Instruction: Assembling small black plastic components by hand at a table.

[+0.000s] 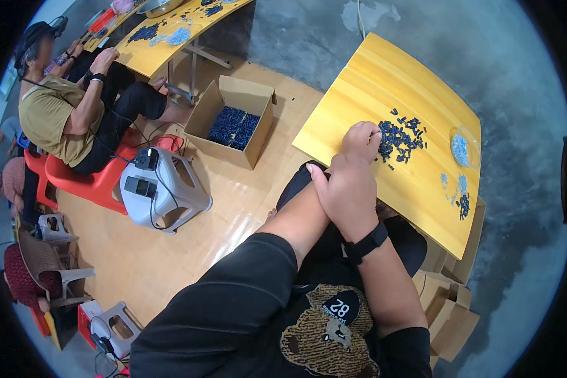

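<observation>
My left hand (360, 140) reaches over the near edge of the yellow table, fingers curled closed beside a pile of small black pieces (394, 142). A dark bit shows at its fingertips, seemingly one of those pieces. Crossing over the left arm, my right hand (351, 192) is wrapped round the left wrist, its thumb lying along the forearm; its other fingertips are hidden. A dark band circles the right wrist. Farther right on the table stands a clear round dish (476, 151) of small pale-blue pieces (460, 150). Near it lie loose pale-blue pieces (462, 183) and black ones (464, 206).
Left of the yellow table (359, 82), an open cardboard box (258, 142) holds many dark pieces. Beyond it, a person (69, 113) sits on a red chair (85, 183) at another table. A grey stool (170, 195) carries devices and cables. More cardboard boxes (444, 309) stand at right.
</observation>
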`<state>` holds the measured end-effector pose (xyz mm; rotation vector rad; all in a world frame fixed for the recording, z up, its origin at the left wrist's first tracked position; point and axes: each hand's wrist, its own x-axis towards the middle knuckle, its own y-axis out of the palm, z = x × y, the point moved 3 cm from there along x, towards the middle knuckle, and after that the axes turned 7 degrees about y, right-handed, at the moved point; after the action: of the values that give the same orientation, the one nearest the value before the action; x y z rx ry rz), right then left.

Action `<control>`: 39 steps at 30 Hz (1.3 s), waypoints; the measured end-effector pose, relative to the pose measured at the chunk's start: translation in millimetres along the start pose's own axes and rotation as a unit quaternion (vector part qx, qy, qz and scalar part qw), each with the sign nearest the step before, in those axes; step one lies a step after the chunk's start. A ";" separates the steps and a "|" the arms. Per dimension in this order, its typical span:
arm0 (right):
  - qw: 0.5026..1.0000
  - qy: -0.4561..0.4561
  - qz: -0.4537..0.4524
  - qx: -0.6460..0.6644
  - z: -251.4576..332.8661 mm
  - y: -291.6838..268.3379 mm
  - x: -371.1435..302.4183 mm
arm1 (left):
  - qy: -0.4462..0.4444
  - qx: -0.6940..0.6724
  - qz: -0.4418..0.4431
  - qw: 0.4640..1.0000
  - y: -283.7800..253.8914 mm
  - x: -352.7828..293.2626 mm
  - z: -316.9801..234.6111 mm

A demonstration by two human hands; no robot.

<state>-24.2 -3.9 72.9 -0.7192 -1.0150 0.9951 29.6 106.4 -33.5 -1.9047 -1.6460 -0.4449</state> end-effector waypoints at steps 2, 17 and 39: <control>0.999 0.011 0.032 -0.023 3.0 0.8 -1.3 | 0.000 -0.015 -0.009 1.000 -3.5 0.6 1.9; 0.962 -0.012 0.044 0.268 -10.0 6.5 -8.5 | -0.053 -0.076 -0.033 0.995 -6.8 6.4 1.9; 0.979 0.057 0.153 0.121 17.4 -0.6 -10.8 | 0.005 -0.109 -0.051 0.993 -11.7 2.3 -1.9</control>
<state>-42.2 -13.3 76.2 -0.7327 -0.6789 1.3027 18.8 107.8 -28.2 -1.9742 -1.7560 -0.6999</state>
